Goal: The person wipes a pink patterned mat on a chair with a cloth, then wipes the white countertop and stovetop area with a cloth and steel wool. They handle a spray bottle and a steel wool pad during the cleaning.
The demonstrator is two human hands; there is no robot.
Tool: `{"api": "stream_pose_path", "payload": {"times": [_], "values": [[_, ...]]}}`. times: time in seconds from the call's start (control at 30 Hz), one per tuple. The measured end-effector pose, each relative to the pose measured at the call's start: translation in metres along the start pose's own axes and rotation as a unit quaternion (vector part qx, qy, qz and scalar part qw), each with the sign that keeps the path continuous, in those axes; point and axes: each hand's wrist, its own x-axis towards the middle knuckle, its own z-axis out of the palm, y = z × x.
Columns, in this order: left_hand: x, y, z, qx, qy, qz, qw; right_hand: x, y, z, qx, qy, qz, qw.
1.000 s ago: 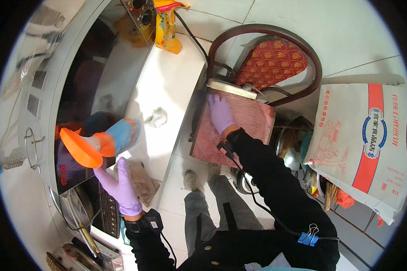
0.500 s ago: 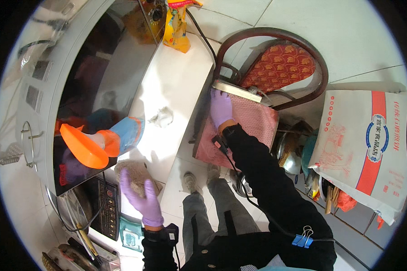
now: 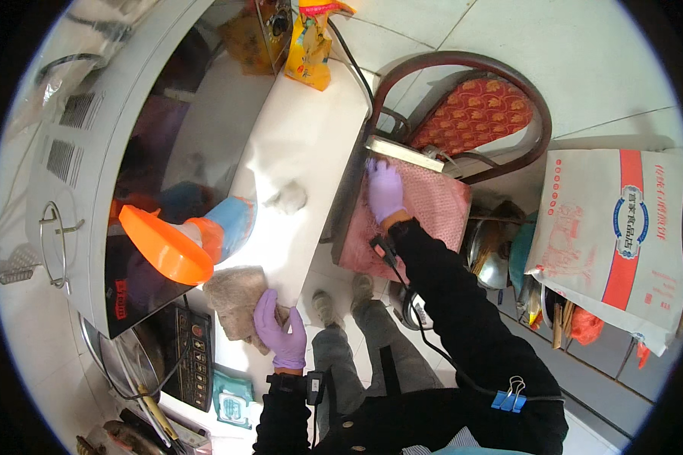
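My left hand (image 3: 281, 331), in a purple glove, is beside a crumpled brown cloth (image 3: 235, 302) on the white counter (image 3: 311, 144). Its thumb stands apart from the fingers, which overlap the cloth's edge; nothing shows in its grasp. To the right, my purple-gloved right hand (image 3: 385, 189) rests on a pink textured pad (image 3: 425, 208). The fingers of that hand reach toward a pale strip (image 3: 406, 154) along the pad's far edge, slightly bent, and their tips are partly hidden.
An orange scoop-shaped piece (image 3: 167, 244) and blue-orange packaging (image 3: 231, 224) lie by the dark-fronted oven (image 3: 182, 114). A yellow bag (image 3: 309, 49) is at the counter's far end. A red-patterned chair (image 3: 478, 114) stands beyond the pad. A printed white bag (image 3: 611, 235) is at right; a wipes pack (image 3: 233, 398) lies near.
My left hand has moved right and slightly nearer, its fingers drawing closer together beside the cloth. My right hand stays on the pink pad, slightly nearer. The whole view has shifted a little.
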Motion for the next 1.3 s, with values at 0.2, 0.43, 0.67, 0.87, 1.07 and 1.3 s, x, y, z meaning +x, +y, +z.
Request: {"api": "stream_pose_path", "payload": {"times": [0.2, 0.43, 0.67, 0.87, 1.07, 1.3], "values": [[0.000, -0.003, 0.000, 0.010, 0.015, 0.033, 0.999, 0.007, -0.001, 0.001, -0.036, -0.016, 0.054, 0.998], [0.000, -0.004, 0.003, -0.001, 0.039, 0.067, 0.997, 0.018, -0.003, 0.006, -0.054, -0.072, 0.046, 0.995], [0.002, -0.004, 0.002, 0.003, 0.023, 0.052, 0.998, 0.021, -0.012, 0.000, -0.017, -0.060, 0.162, 0.985], [0.001, -0.004, 0.003, -0.003, 0.025, 0.047, 0.999, 0.014, -0.022, 0.005, 0.026, -0.122, 0.059, 0.990], [0.003, -0.003, 0.000, -0.002, 0.018, 0.070, 0.997, 0.015, -0.016, 0.001, 0.024, -0.044, 0.177, 0.983], [0.001, -0.003, 0.002, -0.018, 0.027, 0.048, 0.998, 0.017, -0.007, 0.001, 0.007, -0.110, 0.059, 0.992]]}}
